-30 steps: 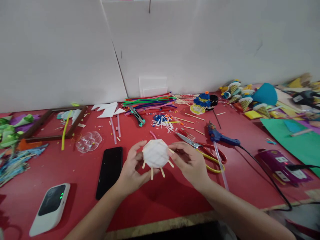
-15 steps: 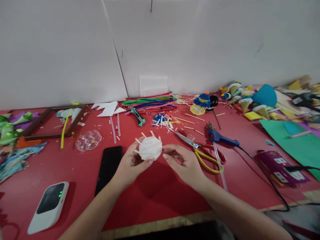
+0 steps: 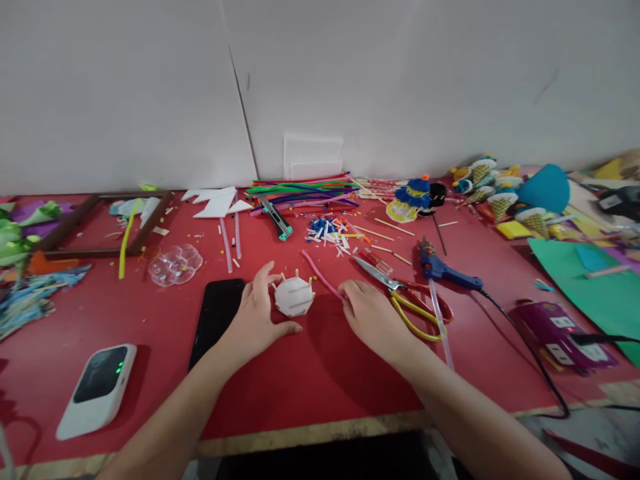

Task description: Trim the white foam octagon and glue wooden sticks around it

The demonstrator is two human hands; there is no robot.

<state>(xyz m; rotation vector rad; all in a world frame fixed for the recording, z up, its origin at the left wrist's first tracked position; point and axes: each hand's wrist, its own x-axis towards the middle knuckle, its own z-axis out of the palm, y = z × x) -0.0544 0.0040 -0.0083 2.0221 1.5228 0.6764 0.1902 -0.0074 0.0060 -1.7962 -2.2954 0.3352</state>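
Note:
A small white eight-sided piece [image 3: 294,296] with short wooden sticks poking out of its rim sits on the red table [image 3: 320,380]. My left hand [image 3: 256,315] cups it from the left, thumb in front and fingers behind. My right hand [image 3: 371,317] rests on the table just right of it. Its fingertips are pinched at the near end of a thin pink strip [image 3: 318,275] that runs back and to the left. Red and yellow scissors [image 3: 406,301] lie beside the right hand.
A black phone [image 3: 218,320] lies by my left wrist and a white device [image 3: 97,389] sits near the front left edge. A blue glue gun [image 3: 443,269] with its cord, a purple power strip [image 3: 566,331], green sheet [image 3: 595,280], pipe cleaners [image 3: 300,192] and wooden frame [image 3: 95,224] crowd the back and sides.
Both hands lowered the white piece from in front of me onto the table. The right hand let go of it and moved to the pink strip.

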